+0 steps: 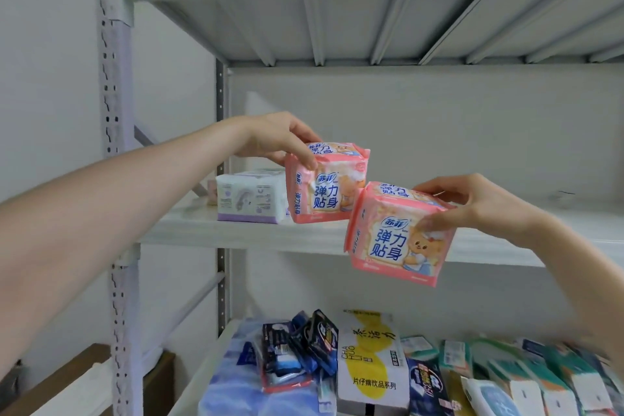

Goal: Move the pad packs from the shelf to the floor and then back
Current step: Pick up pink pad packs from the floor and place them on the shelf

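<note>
My left hand (277, 138) grips the top of a pink pad pack (326, 186) that stands on the middle shelf (236, 233), right beside a white and purple pad pack (251, 196). My right hand (472, 204) pinches a second pink pad pack (398, 236) by its upper right corner, thumb on the front. This pack hangs tilted in the air just in front of the shelf edge, close to the first pink pack.
The right part of the middle shelf (540, 223) is bare. The lower shelf holds several dark blue, green and white packs (422, 371) and a white and yellow box (369, 365). A perforated grey upright (116, 179) stands at the left. A brown box (84, 378) sits low left.
</note>
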`<act>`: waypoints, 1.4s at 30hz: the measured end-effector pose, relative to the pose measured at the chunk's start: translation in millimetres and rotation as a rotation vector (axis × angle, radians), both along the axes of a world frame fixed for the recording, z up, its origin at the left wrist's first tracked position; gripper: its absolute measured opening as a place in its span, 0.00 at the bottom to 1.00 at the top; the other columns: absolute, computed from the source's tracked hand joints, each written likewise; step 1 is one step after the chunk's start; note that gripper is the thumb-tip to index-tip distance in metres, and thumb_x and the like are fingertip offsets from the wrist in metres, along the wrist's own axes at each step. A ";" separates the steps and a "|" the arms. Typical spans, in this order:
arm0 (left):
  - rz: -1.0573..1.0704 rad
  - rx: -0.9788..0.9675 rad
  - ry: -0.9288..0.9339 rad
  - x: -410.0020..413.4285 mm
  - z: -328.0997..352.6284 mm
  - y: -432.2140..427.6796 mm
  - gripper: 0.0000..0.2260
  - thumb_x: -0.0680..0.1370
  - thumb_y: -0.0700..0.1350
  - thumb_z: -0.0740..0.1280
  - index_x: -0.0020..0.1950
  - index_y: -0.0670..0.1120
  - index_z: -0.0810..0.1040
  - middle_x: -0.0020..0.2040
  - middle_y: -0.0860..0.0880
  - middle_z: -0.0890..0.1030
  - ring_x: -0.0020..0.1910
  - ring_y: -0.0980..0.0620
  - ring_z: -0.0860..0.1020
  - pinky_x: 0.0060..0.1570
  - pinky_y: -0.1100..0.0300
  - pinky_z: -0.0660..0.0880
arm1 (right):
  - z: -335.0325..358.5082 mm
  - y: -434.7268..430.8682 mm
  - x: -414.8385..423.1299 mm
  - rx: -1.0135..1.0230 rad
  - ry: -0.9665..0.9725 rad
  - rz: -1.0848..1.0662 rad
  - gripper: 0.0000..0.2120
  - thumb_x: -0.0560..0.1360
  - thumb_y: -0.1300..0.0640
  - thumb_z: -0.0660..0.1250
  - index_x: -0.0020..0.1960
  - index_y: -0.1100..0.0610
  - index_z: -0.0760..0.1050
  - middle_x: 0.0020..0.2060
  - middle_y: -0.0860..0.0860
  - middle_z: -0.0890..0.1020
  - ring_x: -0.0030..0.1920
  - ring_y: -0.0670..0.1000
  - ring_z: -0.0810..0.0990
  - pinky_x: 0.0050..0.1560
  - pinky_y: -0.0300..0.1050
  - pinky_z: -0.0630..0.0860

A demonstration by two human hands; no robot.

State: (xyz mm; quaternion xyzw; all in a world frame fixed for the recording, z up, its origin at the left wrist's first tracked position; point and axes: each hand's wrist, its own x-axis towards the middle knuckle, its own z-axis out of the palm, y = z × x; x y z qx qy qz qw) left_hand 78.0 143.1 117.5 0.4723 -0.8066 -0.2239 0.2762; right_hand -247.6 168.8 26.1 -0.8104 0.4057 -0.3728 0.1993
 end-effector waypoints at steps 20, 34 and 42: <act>-0.069 0.148 -0.035 19.5 15.9 -234.1 0.22 0.71 0.38 0.74 0.64 0.46 0.77 0.56 0.51 0.84 0.57 0.54 0.81 0.54 0.63 0.75 | 37.2 -190.4 29.4 0.014 0.055 0.044 0.28 0.56 0.49 0.79 0.56 0.53 0.80 0.48 0.50 0.86 0.50 0.50 0.84 0.55 0.50 0.80; -0.082 0.241 -0.262 33.8 -2.3 -286.1 0.25 0.69 0.40 0.78 0.63 0.54 0.77 0.59 0.58 0.81 0.56 0.60 0.81 0.48 0.68 0.77 | 26.0 -230.2 54.6 0.099 0.096 0.068 0.28 0.59 0.53 0.78 0.58 0.53 0.79 0.50 0.50 0.86 0.51 0.50 0.84 0.51 0.43 0.80; -0.058 0.284 -0.347 40.1 3.6 -278.5 0.40 0.63 0.51 0.80 0.72 0.51 0.69 0.67 0.56 0.74 0.66 0.60 0.72 0.67 0.63 0.66 | 14.4 -239.0 78.5 0.115 -0.005 0.022 0.41 0.56 0.51 0.83 0.66 0.53 0.73 0.56 0.47 0.82 0.51 0.45 0.84 0.57 0.46 0.79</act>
